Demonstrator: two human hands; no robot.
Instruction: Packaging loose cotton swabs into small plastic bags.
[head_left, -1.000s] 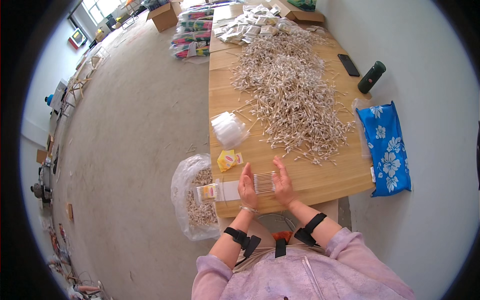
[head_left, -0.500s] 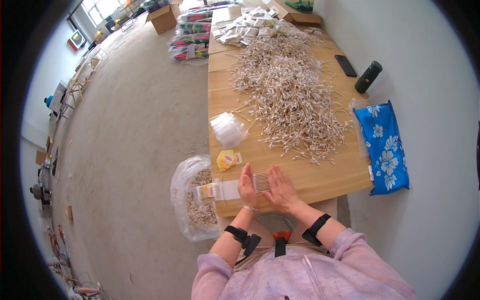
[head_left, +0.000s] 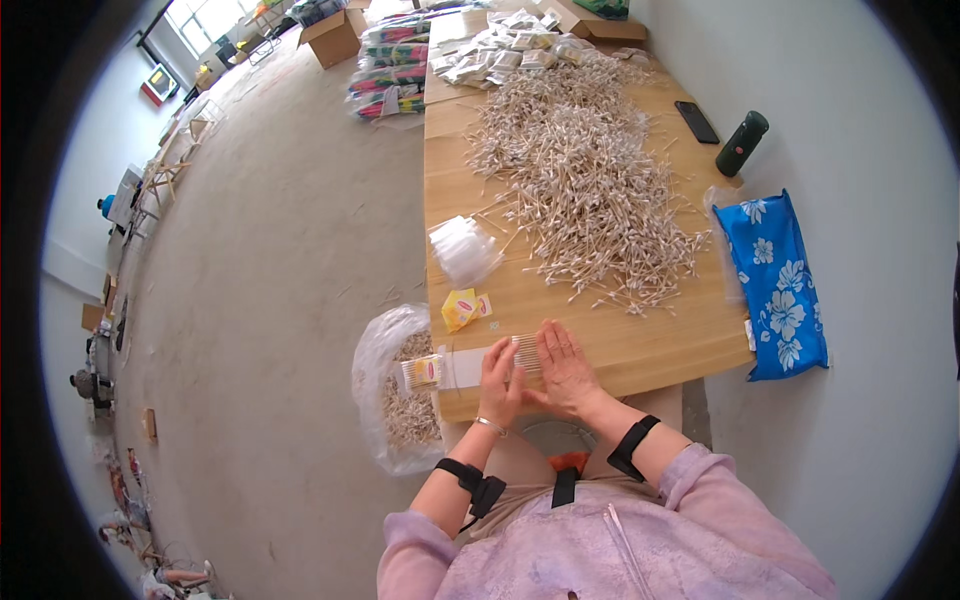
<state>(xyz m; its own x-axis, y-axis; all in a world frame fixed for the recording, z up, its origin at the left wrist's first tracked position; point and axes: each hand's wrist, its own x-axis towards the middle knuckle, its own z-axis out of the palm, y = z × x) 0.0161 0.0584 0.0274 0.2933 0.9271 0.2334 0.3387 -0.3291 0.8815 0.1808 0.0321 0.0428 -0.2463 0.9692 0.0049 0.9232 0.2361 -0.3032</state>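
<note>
A flat row of cotton swabs (head_left: 528,354) lies on the table's near end, between my two hands. My left hand (head_left: 500,382) touches the row's left ends, its fingers bent and a little apart. Against the right ends rests my right hand (head_left: 566,374), flat with fingers stretched out. To the left of my left hand lies a clear plastic bag or strip (head_left: 464,368). Beyond it, at the table's left edge, is a small packet of cotton swabs (head_left: 423,373) with a yellow label. Farther ahead spreads a large heap of loose cotton swabs (head_left: 590,190).
Yellow cards (head_left: 461,310) and a stack of clear bags (head_left: 465,250) sit along the left edge. A bag of swabs (head_left: 375,400) stands below. At right are a phone (head_left: 696,122), dark green flask (head_left: 742,143) and blue flowered pouch (head_left: 776,285). Filled packets (head_left: 515,55) lie far back.
My left hand's fingers have bent in over the swabs' left ends, where its palm stood on edge before. My right hand stays against the other ends. The view has shifted slightly.
</note>
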